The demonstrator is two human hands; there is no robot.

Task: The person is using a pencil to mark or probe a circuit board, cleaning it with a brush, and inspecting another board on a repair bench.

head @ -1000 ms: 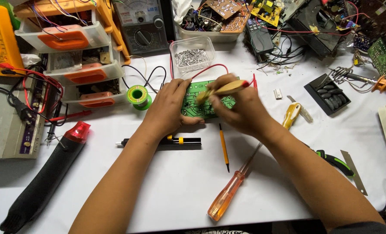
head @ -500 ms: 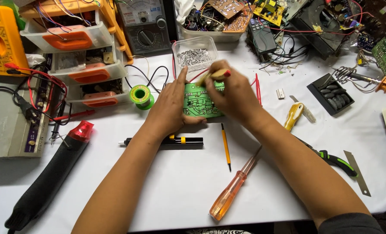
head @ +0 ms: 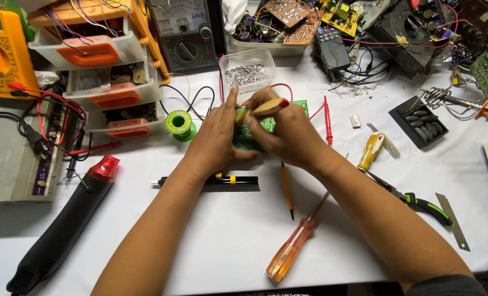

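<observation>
Left hand (head: 214, 140) flat-fingered against green circuit board (head: 255, 131), steadying its left edge at desk (head: 200, 241) centre. Right hand (head: 290, 134) closed around yellow-handled tool (head: 263, 108) with red end, held over board; tool tip hidden behind fingers. Hands touching above board. Solder spool (head: 179, 123) left of left hand. Black desoldering pump (head: 222, 180) just below left wrist. Pencil (head: 286, 189) and orange screwdriver (head: 296, 241) below right hand. Clear tub (head: 248, 71) of metal parts behind board.
</observation>
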